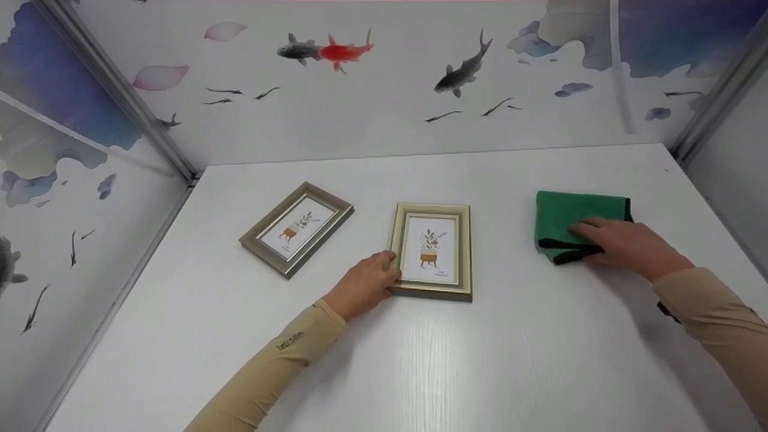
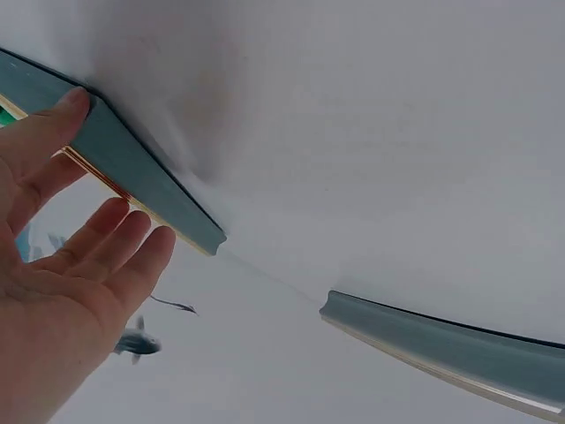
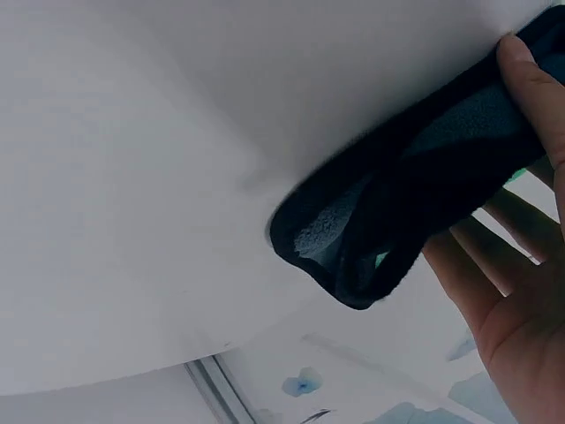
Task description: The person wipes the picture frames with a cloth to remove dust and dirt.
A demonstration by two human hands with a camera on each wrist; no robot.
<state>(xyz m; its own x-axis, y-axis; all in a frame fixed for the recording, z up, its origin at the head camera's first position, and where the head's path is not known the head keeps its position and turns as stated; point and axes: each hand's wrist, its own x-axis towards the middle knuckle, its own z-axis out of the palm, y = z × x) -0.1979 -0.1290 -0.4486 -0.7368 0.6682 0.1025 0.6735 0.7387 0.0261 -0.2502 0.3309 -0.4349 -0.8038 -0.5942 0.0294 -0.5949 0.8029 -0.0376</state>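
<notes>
A light gold picture frame (image 1: 465,252) lies face up in the middle of the table, with a potted-plant print inside. My left hand (image 1: 365,283) grips it by its lower left corner. In the left wrist view, the thumb (image 2: 71,110) presses the frame's side (image 2: 132,168) and the other fingers reach over the face. Over to the right is a folded green cloth (image 1: 576,210) with black edging. My right hand (image 1: 630,245) holds its near right part, fingers on top. The right wrist view shows the thumb (image 3: 530,84) against the cloth's dark edge (image 3: 388,194).
A second, darker bronze picture frame (image 1: 276,231) lies tilted at the left, apart from the middle one. The white table (image 1: 450,366) meets a back wall (image 1: 384,120) painted with fish and petals. Side panels (image 1: 66,198) stand at left and right.
</notes>
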